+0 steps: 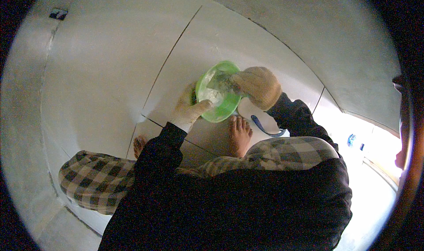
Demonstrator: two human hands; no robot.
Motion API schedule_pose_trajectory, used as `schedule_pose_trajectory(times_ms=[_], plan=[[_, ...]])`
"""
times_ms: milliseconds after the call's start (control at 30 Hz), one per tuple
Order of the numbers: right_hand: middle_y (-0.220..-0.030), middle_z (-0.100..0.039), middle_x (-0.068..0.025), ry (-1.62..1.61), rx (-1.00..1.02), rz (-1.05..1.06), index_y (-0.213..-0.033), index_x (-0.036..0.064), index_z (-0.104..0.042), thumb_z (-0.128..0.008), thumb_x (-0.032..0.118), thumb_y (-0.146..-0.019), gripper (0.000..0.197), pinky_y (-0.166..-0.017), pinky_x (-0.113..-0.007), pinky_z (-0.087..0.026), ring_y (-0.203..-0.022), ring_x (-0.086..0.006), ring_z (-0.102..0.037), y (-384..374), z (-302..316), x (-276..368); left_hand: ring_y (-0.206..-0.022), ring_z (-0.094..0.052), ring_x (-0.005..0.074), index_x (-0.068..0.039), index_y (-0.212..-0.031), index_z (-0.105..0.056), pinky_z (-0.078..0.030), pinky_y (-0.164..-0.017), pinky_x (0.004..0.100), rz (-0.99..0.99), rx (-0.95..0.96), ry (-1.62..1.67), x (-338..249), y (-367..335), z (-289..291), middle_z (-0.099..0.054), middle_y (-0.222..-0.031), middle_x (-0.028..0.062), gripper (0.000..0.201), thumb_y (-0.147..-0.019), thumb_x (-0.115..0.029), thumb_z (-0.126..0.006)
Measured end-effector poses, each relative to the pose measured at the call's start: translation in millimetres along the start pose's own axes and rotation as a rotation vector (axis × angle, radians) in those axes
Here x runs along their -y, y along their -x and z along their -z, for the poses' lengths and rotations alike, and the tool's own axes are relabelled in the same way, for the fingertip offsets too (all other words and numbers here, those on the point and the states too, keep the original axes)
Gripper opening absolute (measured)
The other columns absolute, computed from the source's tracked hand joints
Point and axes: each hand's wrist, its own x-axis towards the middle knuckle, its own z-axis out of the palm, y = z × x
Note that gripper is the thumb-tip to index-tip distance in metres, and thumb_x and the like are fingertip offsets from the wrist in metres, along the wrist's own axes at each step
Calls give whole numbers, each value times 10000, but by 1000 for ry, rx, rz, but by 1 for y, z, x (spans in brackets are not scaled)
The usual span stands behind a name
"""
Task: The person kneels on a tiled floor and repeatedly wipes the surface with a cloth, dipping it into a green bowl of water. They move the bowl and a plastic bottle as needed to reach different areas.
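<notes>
A round green bowl point(230, 101) is tilted above the tiled floor, with a whitish, wet-looking substance smeared inside. My left hand point(187, 107) grips its left rim, thumb over the edge and the other fingers behind the wall. From the right, my right hand point(260, 86) reaches over the opposite rim, its fingers closed round a flat greyish tool point(216, 79) that dips into the bowl. Blur and dim light hide the tool's exact kind. Both hands look dusted with something pale.
My bare feet point(240, 136) are on the tiles just below the bowl. A curved blue strap point(267, 128) lies near my right wrist. A wall point(318, 34) runs along the far right. Bright floor with small blue items point(351, 140) shows at right. A small dark object point(58, 14) is far left.
</notes>
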Motion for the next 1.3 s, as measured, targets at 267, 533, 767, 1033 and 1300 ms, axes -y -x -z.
schedule_pose_trajectory(times_ms=[267,533,767,1033,1300], plan=[[-855,-705,-137,-403,283,-672,-1055,133,-677,-534,343,-925,286,-699,-433,-542,-769,-317,-678,26,-22,50,-1161,-511,231,-22,-1382,-346,-459,-983,371,-147,-3,154,9,-4,-1,-500,-1264,118,784,-734,-118,-778],[-1045,-705,-79,-1396,93,-930,-1204,16,-596,-666,308,-880,441,-771,-315,-538,-851,-145,-661,34,-38,45,-1145,-525,255,-77,-1384,-354,-496,-936,424,-86,-91,-221,15,0,11,-496,-1255,101,682,-839,-294,-702],[-1129,-652,-139,-1357,-444,-1065,-1357,9,-488,-607,114,-918,467,-892,-338,-520,-1002,-231,-642,29,13,20,-1211,-504,323,-99,-1376,-390,-495,-935,492,-33,-535,429,17,5,40,-456,-1387,115,516,-963,-385,-509],[-1129,-662,-108,-1400,-596,-1096,-1251,28,-594,-570,94,-919,340,-856,-293,-522,-972,-188,-646,18,9,-85,-1335,-353,400,-49,-1393,-427,-288,-1073,554,-232,-1096,-917,58,-2,132,-343,-1492,186,555,-990,-429,-391],[-974,-704,-80,-154,217,-1259,-1165,115,-615,-530,314,-939,313,-734,-362,-557,-832,-218,-685,-31,36,-119,-1432,-175,381,-101,-1469,-306,-113,-1141,581,324,-995,-1668,58,9,116,-266,-1520,227,743,-915,-583,-418]])
